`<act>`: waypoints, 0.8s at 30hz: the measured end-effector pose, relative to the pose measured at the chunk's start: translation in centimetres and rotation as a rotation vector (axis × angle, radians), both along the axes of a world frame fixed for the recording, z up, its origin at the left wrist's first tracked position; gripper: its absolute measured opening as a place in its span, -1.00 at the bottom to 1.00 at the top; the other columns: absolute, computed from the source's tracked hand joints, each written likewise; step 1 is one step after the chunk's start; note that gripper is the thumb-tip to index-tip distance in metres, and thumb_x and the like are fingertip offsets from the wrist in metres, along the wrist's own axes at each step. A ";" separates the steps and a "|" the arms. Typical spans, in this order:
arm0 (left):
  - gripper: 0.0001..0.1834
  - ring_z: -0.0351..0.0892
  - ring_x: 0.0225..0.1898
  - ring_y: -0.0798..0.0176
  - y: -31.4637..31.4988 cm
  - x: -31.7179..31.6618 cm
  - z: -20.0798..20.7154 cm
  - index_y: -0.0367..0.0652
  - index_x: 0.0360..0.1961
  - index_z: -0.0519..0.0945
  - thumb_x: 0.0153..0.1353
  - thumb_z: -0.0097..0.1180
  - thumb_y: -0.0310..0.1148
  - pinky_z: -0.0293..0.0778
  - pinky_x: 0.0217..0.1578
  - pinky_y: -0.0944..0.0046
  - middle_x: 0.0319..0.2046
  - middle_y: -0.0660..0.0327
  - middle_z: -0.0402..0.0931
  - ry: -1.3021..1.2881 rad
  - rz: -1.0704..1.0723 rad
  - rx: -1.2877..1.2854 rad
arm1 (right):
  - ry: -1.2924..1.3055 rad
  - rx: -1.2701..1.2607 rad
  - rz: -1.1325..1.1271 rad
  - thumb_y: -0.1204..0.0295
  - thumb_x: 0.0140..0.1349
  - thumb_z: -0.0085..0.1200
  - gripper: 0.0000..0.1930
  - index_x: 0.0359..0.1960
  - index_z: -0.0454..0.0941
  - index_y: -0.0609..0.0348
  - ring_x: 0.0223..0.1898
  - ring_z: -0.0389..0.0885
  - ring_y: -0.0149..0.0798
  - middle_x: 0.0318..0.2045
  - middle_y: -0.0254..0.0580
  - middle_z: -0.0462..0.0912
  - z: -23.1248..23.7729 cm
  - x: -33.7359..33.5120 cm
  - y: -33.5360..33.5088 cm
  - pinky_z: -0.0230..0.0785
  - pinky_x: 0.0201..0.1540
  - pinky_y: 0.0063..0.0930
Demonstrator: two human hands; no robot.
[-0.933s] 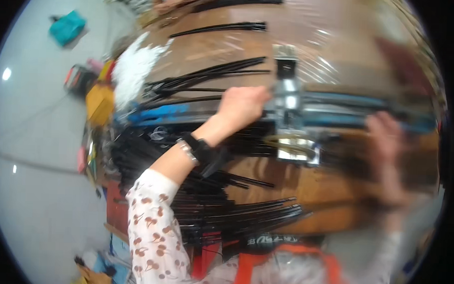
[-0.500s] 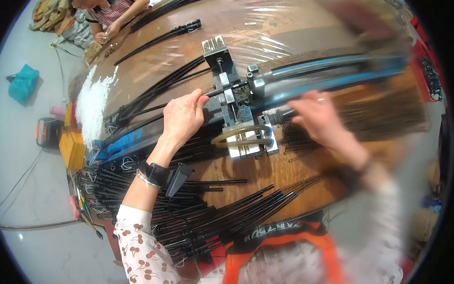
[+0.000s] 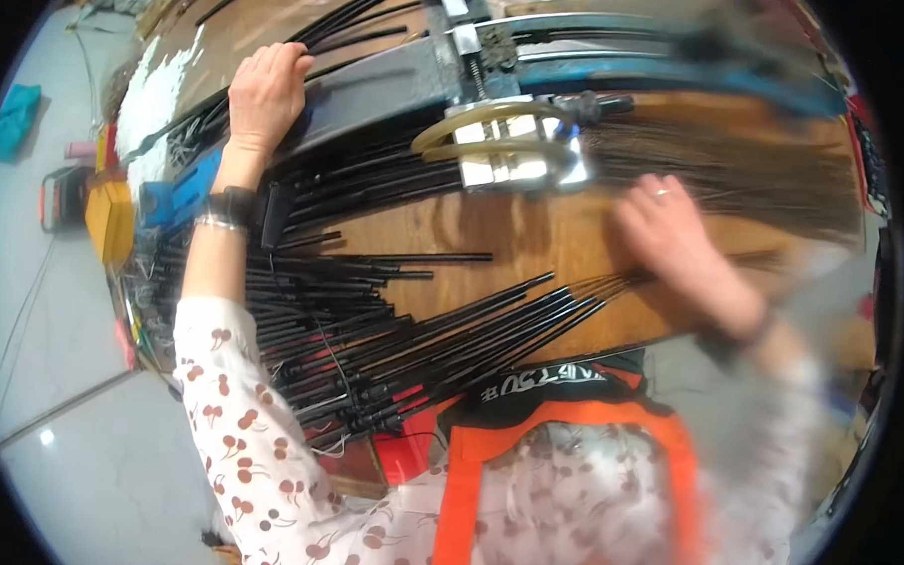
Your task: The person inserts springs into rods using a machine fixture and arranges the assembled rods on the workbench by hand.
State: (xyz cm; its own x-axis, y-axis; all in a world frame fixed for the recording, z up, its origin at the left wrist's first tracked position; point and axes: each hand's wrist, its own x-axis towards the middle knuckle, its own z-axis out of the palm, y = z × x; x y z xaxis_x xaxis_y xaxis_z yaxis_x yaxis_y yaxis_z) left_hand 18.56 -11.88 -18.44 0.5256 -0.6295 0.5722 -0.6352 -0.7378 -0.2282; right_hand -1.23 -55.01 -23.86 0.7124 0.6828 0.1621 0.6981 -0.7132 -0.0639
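Note:
My left hand (image 3: 267,95) is closed around a thin black rod (image 3: 211,113) at the left end of the long metal bench fixture. At the fixture's middle stands a clamping device (image 3: 521,150) with yellowish hoses (image 3: 439,133) looping over it. My right hand (image 3: 663,225) is over the wooden tabletop, right of the device and just below a spread of thin brown springs (image 3: 735,158). Its fingers look curled but are smeared by motion, and I cannot make out anything in them. Bundles of black rods (image 3: 490,329) lie nearest my body.
A blue rail (image 3: 678,81) runs to the right from the device. White small pieces (image 3: 158,98) are heaped at the far left, near a yellow box (image 3: 110,216). More black rods (image 3: 357,10) lie beyond the fixture. A teal bag (image 3: 15,118) rests on the floor.
The view has shifted, so the bench sits higher and the co-worker is mostly out of view. My left hand has moved left, away from the clamping device. My right hand has drawn back toward me.

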 end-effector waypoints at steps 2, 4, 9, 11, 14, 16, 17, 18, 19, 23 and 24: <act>-0.90 0.55 -0.23 0.13 2.2 -1.1 -0.4 0.02 -0.30 0.58 0.21 0.20 -0.25 0.41 -0.23 0.02 -0.39 0.27 0.54 -0.112 0.114 0.051 | -0.094 0.051 0.059 0.47 -0.16 0.16 -0.75 -0.38 0.42 0.14 -0.31 0.43 -0.04 -0.43 -0.13 0.43 -0.5 0.8 1.4 0.35 -0.25 -0.15; -0.91 0.51 -0.14 0.08 -0.1 -4.8 -1.2 0.07 -0.30 0.60 0.18 0.21 -0.25 0.34 -0.17 -0.10 -0.31 0.28 0.55 -0.023 0.199 0.052 | -0.022 0.056 0.043 0.49 -0.15 0.14 -0.76 -0.38 0.42 0.15 -0.30 0.43 -0.04 -0.43 -0.13 0.43 -0.6 0.8 1.8 0.35 -0.25 -0.17; -0.76 0.36 -0.10 0.12 -10.0 -25.5 -3.4 -0.06 -0.46 0.62 0.11 0.26 -0.13 0.25 -0.16 0.02 -0.29 0.25 0.43 0.709 0.153 0.134 | 0.124 0.065 -0.008 0.54 -0.06 0.14 -0.82 -0.37 0.47 0.15 -0.27 0.47 0.00 -0.40 -0.11 0.44 -0.4 0.7 0.8 0.44 -0.26 -0.14; -0.79 0.35 -0.11 0.10 -11.2 -28.0 -4.5 -0.08 -0.38 0.59 0.11 0.28 -0.19 0.20 -0.16 0.08 -0.26 0.21 0.42 0.791 0.229 0.036 | 0.142 0.088 0.023 0.52 -0.01 0.16 -0.83 -0.34 0.50 0.13 -0.27 0.50 -0.02 -0.39 -0.13 0.47 -0.1 1.1 0.5 0.45 -0.28 -0.16; -0.78 0.36 -0.15 0.08 -11.6 -28.5 -5.4 -0.10 -0.31 0.56 0.15 0.26 -0.21 0.21 -0.18 0.10 -0.29 0.18 0.42 0.764 0.299 -0.035 | 0.181 0.134 0.029 0.46 0.07 0.20 -0.85 -0.29 0.57 0.10 -0.29 0.55 -0.05 -0.40 -0.15 0.52 -0.3 0.6 0.5 0.49 -0.30 -0.18; -0.81 0.44 -0.24 0.07 -11.7 -28.6 -6.1 -0.10 -0.28 0.55 0.20 0.22 -0.25 0.35 -0.25 0.06 -0.37 0.17 0.44 0.762 0.333 -0.120 | 0.248 0.187 -0.002 0.41 0.15 0.21 -0.85 -0.24 0.65 0.05 -0.36 0.62 -0.06 -0.42 -0.16 0.61 0.2 -0.3 0.9 0.53 -0.29 -0.22; -0.81 0.44 -0.24 0.07 -12.0 -28.5 -5.9 -0.10 -0.28 0.55 0.20 0.22 -0.25 0.35 -0.25 0.06 -0.37 0.17 0.44 0.752 0.310 -0.122 | 0.317 0.349 0.007 0.33 0.19 0.21 -0.85 -0.22 0.66 0.02 -0.39 0.62 -0.04 -0.40 -0.13 0.64 -0.9 -0.7 1.2 0.50 -0.31 -0.20; -0.83 0.49 -0.29 0.07 -12.2 -28.5 -5.5 -0.09 -0.28 0.54 0.23 0.20 -0.25 0.42 -0.31 0.04 -0.42 0.17 0.44 0.798 0.265 -0.167 | 0.428 0.348 0.047 0.29 0.20 0.22 -0.82 -0.21 0.67 0.01 -0.38 0.61 -0.03 -0.40 -0.13 0.64 -0.8 -0.9 1.2 0.48 -0.32 -0.19; -0.85 0.54 -0.33 0.07 -12.7 -28.5 -5.2 -0.08 -0.27 0.54 0.26 0.17 -0.26 0.49 -0.37 0.03 -0.46 0.18 0.45 0.848 0.222 -0.211 | 0.543 0.349 0.090 0.26 0.20 0.23 -0.80 -0.19 0.67 -0.01 -0.37 0.61 -0.03 -0.40 -0.13 0.65 -0.8 -1.1 1.2 0.46 -0.33 -0.17; -0.80 0.60 -0.44 0.07 -15.6 -28.0 -3.3 -0.05 -0.11 0.58 0.30 0.14 -0.24 0.53 -0.54 0.05 -0.50 0.18 0.47 0.843 0.170 -0.150 | 0.535 0.422 0.128 0.20 0.20 0.23 -0.77 -0.17 0.68 -0.03 -0.36 0.61 -0.02 -0.41 -0.13 0.66 -1.2 -2.1 0.7 0.42 -0.33 -0.15; -0.76 0.59 -0.50 0.08 -15.6 -28.0 -3.6 -0.03 -0.05 0.59 0.30 0.14 -0.24 0.51 -0.58 0.07 -0.50 0.18 0.47 0.812 0.150 -0.165 | 0.521 0.491 0.084 0.20 0.20 0.22 -0.76 -0.14 0.68 -0.05 -0.35 0.61 -0.03 -0.42 -0.15 0.66 -1.9 -2.7 0.7 0.43 -0.32 -0.15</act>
